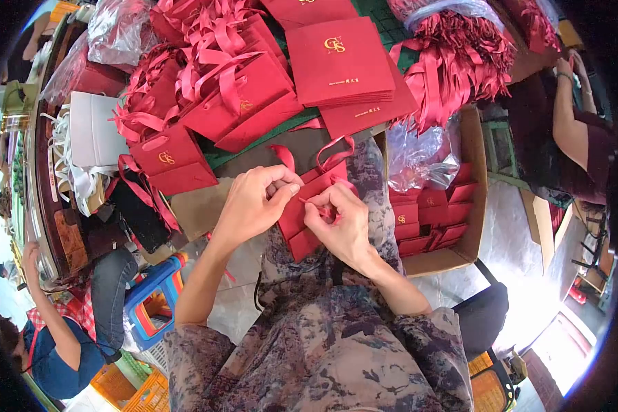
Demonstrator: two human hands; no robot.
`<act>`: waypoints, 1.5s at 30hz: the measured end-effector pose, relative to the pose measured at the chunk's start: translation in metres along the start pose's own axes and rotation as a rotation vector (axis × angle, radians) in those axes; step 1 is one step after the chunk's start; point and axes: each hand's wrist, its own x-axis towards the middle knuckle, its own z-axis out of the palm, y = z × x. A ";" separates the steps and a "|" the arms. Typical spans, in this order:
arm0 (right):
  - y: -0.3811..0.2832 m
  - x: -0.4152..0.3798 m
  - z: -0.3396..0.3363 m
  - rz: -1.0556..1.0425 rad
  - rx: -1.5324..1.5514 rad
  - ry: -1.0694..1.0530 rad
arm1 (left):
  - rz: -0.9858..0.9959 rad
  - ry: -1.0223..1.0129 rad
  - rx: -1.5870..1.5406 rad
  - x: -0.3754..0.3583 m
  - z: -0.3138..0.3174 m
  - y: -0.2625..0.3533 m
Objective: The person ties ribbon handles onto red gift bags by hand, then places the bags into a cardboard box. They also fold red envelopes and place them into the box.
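Note:
A small red paper gift bag (297,237) with ribbon handles rests on my lap. My left hand (259,202) is closed at the bag's upper left edge, thumb and fingertips pinched together on it. Opposite, my right hand (340,218) pinches a thin end of red ribbon (303,200) between thumb and forefinger, over the bag's face. One ribbon loop (336,150) stands up above the bag. What lies under my curled fingers is hidden.
Ahead are a flat stack of red bags (340,62) with gold lettering, ribboned bags (244,110) and a ribbon bundle (453,69). A cardboard box (481,206) of red bags stands at right, a blue stool (141,309) at left. People sit on both sides.

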 end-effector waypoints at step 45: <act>0.053 0.001 0.042 -0.196 -0.086 -0.031 | 0.252 0.481 0.121 -0.026 0.025 -0.017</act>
